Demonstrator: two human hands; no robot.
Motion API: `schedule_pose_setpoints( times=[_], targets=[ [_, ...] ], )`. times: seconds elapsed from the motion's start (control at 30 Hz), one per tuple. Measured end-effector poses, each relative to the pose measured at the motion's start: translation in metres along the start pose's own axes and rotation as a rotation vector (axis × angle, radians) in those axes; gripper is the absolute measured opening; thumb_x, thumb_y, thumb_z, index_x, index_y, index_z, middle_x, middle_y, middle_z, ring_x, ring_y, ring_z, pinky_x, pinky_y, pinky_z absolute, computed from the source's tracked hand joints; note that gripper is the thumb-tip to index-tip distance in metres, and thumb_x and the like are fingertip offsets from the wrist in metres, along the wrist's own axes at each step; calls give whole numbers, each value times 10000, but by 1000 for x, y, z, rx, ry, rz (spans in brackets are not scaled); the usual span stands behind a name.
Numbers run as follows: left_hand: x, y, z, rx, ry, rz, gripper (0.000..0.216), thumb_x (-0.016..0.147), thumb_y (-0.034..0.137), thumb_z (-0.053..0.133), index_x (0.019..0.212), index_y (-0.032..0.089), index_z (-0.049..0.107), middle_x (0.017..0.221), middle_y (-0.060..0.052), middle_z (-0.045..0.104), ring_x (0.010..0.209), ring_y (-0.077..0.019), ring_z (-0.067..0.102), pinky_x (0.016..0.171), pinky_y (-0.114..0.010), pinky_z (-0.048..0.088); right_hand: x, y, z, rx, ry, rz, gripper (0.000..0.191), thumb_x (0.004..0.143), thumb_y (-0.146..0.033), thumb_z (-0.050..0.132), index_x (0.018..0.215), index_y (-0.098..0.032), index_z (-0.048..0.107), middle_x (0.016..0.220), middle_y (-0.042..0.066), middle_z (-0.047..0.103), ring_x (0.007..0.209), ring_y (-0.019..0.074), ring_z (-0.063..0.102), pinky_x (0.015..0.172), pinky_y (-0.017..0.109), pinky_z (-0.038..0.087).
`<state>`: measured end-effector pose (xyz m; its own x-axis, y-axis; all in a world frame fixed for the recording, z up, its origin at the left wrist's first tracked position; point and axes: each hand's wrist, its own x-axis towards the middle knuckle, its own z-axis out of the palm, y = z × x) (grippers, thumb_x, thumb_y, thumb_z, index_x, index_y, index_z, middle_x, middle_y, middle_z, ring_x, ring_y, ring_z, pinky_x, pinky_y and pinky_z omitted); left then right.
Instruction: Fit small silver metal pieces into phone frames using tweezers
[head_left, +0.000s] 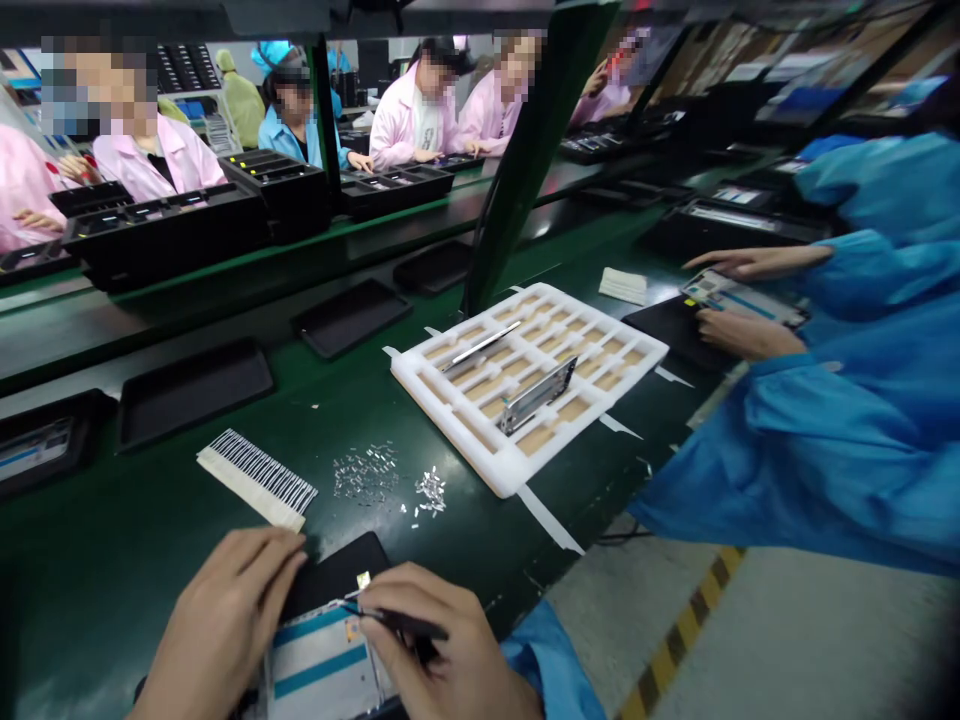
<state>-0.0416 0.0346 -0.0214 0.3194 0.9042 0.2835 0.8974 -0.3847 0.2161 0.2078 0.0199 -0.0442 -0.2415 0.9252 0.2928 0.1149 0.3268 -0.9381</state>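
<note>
At the near edge of the counter [112, 540], my left hand [225, 620] lies on the left side of the panel [322, 672], fingers curled; whether they clasp it I cannot tell. My right hand [450, 655] pinches tweezers [397, 620], tips at a small tab [363, 580] by the panel's top corner. The panel rests on a pad [337, 572]. Beyond: loose parts [365, 475], a barcode strip [259, 478] to their left, a foam tray [487, 455] to their right. Far right, a co-worker's hands [750, 262] touch a second panel [739, 297].
</note>
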Motion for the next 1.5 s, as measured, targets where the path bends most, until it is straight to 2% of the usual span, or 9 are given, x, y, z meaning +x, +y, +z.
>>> schedule_pose_setpoints(
  times=[0.1, 0.2, 0.3, 0.37, 0.53, 0.8, 1.03, 1.2, 1.5],
  targets=[
    [11, -20, 15, 49, 62, -56, 517, 1125, 548, 407, 1136, 216, 804, 1202, -110, 791, 1095, -298, 762, 913, -422, 642, 15, -4, -10, 77, 83, -54, 143, 1004, -157, 673, 1089, -195, 781, 997, 76, 790, 896, 203, 779, 814, 283, 627],
    [17, -34, 27, 42, 48, -79, 518, 1123, 537, 414, 1098, 211, 815, 1176, -104, 803, 1078, -286, 766, 931, -415, 640, 36, -8, -12, 0, 71, -71, 198, 1068, -158, 544, 1010, -190, 731, 1017, 85, 760, 984, 211, 755, 900, 314, 609],
    [18, -40, 32, 32, 41, -89, 527, 1122, 536, 400, 1063, 233, 827, 1129, -80, 827, 1035, -263, 784, 915, -386, 646, 63, -9, 1, -304, -99, 14, 262, 1060, -98, 460, 1013, -178, 705, 1006, 90, 717, 949, 219, 741, 863, 325, 607],
    [17, -42, 31, 28, 43, -90, 539, 1115, 553, 400, 1026, 248, 835, 1103, -73, 838, 1005, -255, 794, 889, -368, 652, 80, -7, 15, -650, -316, 88, 225, 1045, -116, 522, 1122, -166, 727, 1128, 107, 698, 889, 224, 758, 817, 344, 618],
    [18, -47, 28, 11, 48, -87, 548, 1088, 611, 425, 979, 276, 845, 1075, -68, 851, 966, -241, 807, 847, -333, 662, 109, 4, 42, -784, -390, 109, 137, 1007, -156, 646, 1008, -132, 780, 1155, 138, 711, 787, 265, 778, 698, 377, 602],
    [14, -51, 34, -10, 51, -94, 520, 1092, 571, 431, 1011, 273, 850, 1107, -71, 847, 999, -245, 805, 878, -348, 664, 106, 0, 34, -719, -396, 57, 101, 1066, -260, 654, 1086, -215, 742, 1106, 36, 731, 952, 221, 768, 797, 301, 581],
    [10, -48, 38, -41, 33, -123, 477, 1101, 507, 430, 1063, 277, 847, 1157, -66, 834, 1062, -249, 789, 930, -365, 652, 79, -7, 6, -598, -372, 10, 235, 993, -41, 597, 1088, -219, 719, 1134, 39, 714, 972, 187, 757, 837, 263, 581],
    [9, -44, 37, -55, 35, -127, 462, 1096, 485, 429, 1061, 261, 831, 1151, -79, 831, 1059, -260, 784, 917, -379, 650, 93, 4, 21, -766, -424, -4, 348, 1047, -79, 564, 1340, -247, 647, 1240, 62, 691, 986, 190, 765, 819, 282, 586],
    [13, -30, 39, -64, 25, -210, 347, 1064, 503, 526, 953, 259, 746, 1125, -74, 743, 996, -266, 715, 856, -392, 605, 112, 9, 38, -874, -474, -66, 210, 1046, -116, 622, 1217, -196, 713, 1175, 73, 715, 913, 243, 770, 728, 332, 587]
  ],
)
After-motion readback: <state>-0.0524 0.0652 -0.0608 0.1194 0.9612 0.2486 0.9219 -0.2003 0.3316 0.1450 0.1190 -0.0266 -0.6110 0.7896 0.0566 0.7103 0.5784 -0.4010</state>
